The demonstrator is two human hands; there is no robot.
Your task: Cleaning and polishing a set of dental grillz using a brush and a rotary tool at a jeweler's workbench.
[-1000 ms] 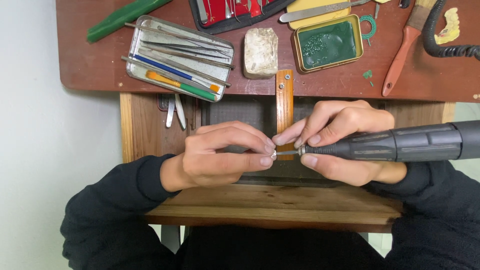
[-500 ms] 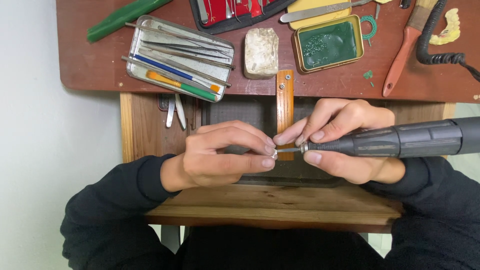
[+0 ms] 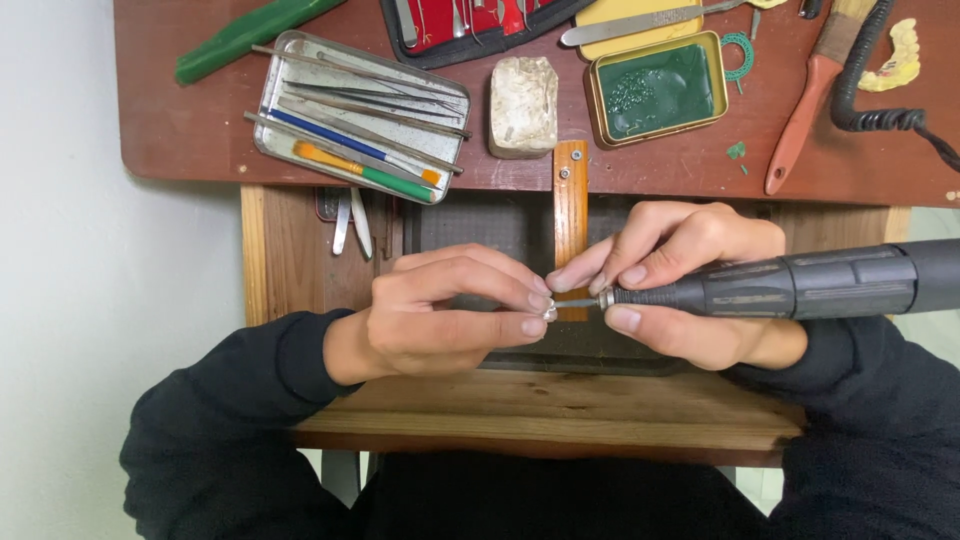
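My right hand (image 3: 690,285) grips a black rotary handpiece (image 3: 800,285) that lies level and points left, its thin metal bit (image 3: 578,302) reaching toward my left fingertips. My left hand (image 3: 450,315) pinches a tiny pale metal piece (image 3: 550,312) between thumb and fingers, right at the bit's tip. Most of that piece is hidden by my fingers. Both hands hover over a narrow wooden bench pin (image 3: 571,215) and a dark recessed drawer (image 3: 480,225) below the red-brown desk top (image 3: 200,130).
On the desk stand an open metal tin (image 3: 290,75) of picks and files, a green stick (image 3: 250,35), a pale block (image 3: 523,105), a yellow tin of green wax (image 3: 655,90), a red tool case (image 3: 470,20), a brush (image 3: 805,115) and a coiled black cord (image 3: 875,90).
The handpiece has slid slightly left, bringing the bit closer against the piece in my left fingers. Both hands otherwise hold their places.
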